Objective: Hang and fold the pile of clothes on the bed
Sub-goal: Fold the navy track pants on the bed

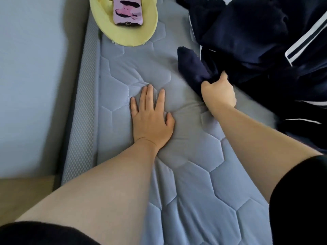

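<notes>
We are picking out a piece: our right hand (218, 93) clutches a navy garment (191, 68) at the left edge of the pile (256, 41), far right on the bed (194, 174). Our left hand (152, 117) presses flat, fingers straight, on the bed. Next we likely need to pull the garment free and spread it.

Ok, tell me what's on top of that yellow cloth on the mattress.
A phone in a pink patterned case lies on the yellow cloth. The frame cuts off both at the top, and the cloth beneath the phone is hidden.
</notes>
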A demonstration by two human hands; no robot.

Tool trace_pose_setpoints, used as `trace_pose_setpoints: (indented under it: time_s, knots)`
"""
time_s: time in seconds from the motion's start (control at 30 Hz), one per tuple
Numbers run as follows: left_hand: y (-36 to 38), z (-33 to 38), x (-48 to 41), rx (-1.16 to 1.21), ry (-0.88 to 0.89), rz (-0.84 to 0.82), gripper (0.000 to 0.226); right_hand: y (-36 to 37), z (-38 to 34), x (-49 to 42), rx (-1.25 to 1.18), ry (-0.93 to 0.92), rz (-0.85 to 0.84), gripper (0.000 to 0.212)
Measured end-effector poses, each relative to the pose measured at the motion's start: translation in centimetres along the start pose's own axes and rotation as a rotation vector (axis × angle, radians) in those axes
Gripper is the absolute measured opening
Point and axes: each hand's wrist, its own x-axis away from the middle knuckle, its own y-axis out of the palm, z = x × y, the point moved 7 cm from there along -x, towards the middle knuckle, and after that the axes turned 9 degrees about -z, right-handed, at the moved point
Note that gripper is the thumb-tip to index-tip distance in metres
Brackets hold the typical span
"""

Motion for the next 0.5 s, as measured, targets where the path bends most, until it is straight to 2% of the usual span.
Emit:
trace_pose_setpoints:
  time_s: [0.07, 0.13, 0.3, 0.4, 0.5]
  knots:
    - [0.0, -0.1, 0.2, -0.024, 0.008, -0.008, 0.065, -0.5, -0.4, -0.9, 0.013, -0.018, -0.135, 0.046]
    - [-0.5, -0.3, 0.7, 0.011, 0.018, 0.005, 0.063, -0.8, -0.6, -0.5, 0.037, -0.078, -0.211, 0.038]
    - [-1.7, -1.1, 2.4, 0.409, 0.022, -0.031, 0.045, -0.2, -0.3, 4.9, 0.299, -0.241, -0.323, 0.026]
    - [-1.5, -1.2, 5.5, 0.858, -0.165, -0.098, 0.038, 0.2, 0.0, 8.9, 0.42, -0.348, -0.456, 0.015]
    - [-1.3, -0.1, 9.3, 1.246, -0.481, -0.161, 0.048, 0.4, 0.7, 13.5, 0.49, -0.428, -0.594, 0.011]
